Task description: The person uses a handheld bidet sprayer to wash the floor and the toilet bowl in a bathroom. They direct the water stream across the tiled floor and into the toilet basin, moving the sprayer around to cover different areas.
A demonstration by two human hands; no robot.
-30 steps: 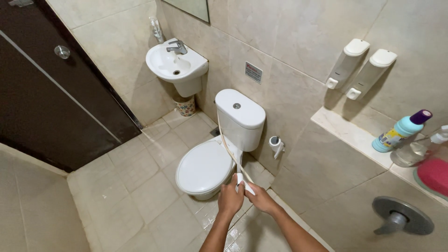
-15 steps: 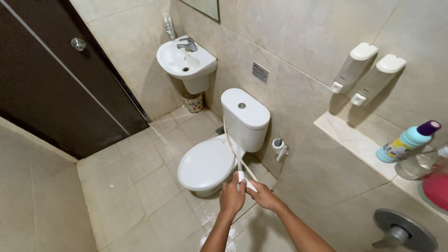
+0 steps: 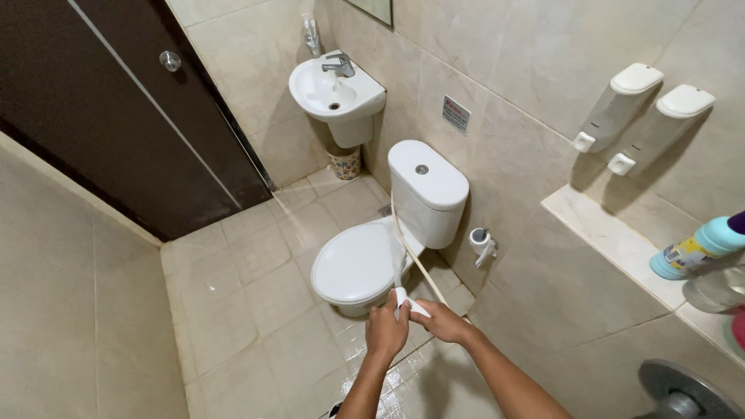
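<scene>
You're gripping the white plastic spray nozzle (image 3: 410, 304) with both hands, left hand (image 3: 386, 332) clenched around its head, right hand (image 3: 441, 320) clasping the handle, aiming it just beside the closed white toilet (image 3: 365, 264), its cream hose (image 3: 411, 252) trailing toward the cistern.

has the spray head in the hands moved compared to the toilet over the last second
No. The white spray head sits in both hands just in front of the toilet bowl's rim, as before; only the camera view shifted.
</scene>
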